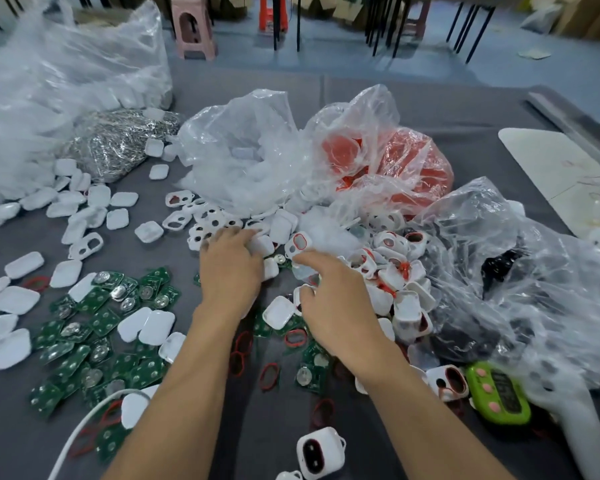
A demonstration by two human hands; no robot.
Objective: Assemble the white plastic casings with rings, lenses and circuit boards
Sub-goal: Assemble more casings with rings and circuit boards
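My left hand (231, 268) lies over the pile of white casing fronts (208, 230) at the table's middle, its fingers curled down round a white casing (263, 244). My right hand (329, 303) is just to the right, index finger stretched toward a casing with a red ring (300, 242), thumb beside an upturned white casing shell (280, 312). Green circuit boards (97, 327) with coin cells spread at the lower left. Loose red rings (269, 375) lie between my forearms. Casings fitted with red rings (402, 282) are heaped at the right. A finished unit (317, 452) sits near the bottom edge.
Crumpled clear bags (243, 150) stand behind the piles, one holding red parts (406, 164). A bag of metal clips (115, 143) is at the back left, white back covers (11, 303) at the far left. A green timer (499, 393) and a white cable (84, 420) lie near me.
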